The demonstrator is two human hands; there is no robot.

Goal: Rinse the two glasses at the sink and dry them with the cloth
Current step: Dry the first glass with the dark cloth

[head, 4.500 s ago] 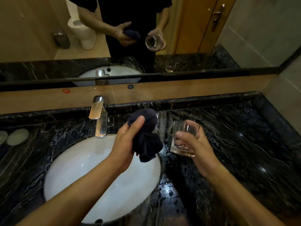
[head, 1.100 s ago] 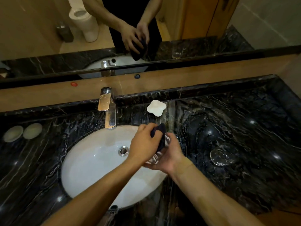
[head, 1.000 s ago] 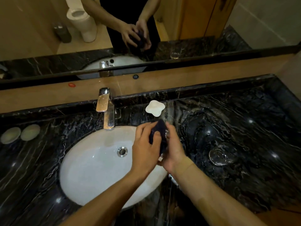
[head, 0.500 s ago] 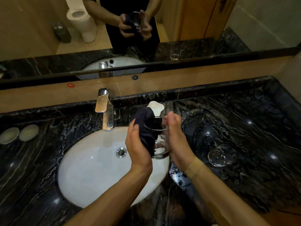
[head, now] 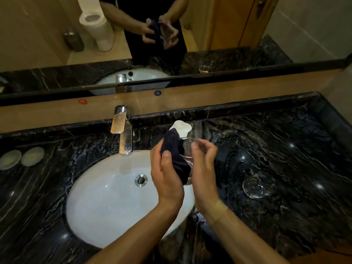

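Left hand (head: 166, 180) fingers curled round the dark cloth (head: 174, 155), thumb (head: 166, 161) pressing it flat against the side of the held glass (head: 187, 155). Cloth bunches up above my knuckles and hangs down between my two palms. Right hand (head: 204, 174) grips the same glass from the other side: fingers (head: 206, 147) bent over the rim, thumb near the top edge. Glass is tilted, mouth roughly toward me, pinched between cloth and right palm; its lower part is hidden behind the cloth.

Both hands sit over the right edge of the white basin (head: 106, 197), in front of the chrome tap (head: 122, 130). Drain (head: 141, 180) is just left of my left hand. No water running that I can see.

Second glass (head: 259, 184) stands on the black marble counter (head: 285, 149), well to the right of my right hand, nothing touching it. Can't tell whether it's upright or upside down.

White soap dish (head: 182, 127) on the counter behind the cloth, partly covered by it. Two round pale dishes (head: 21, 158) at far left of the counter.

Mirror (head: 209, 35) above shows the same grip reflected: cloth in one hand, glass in the other, plus the second glass's reflection.
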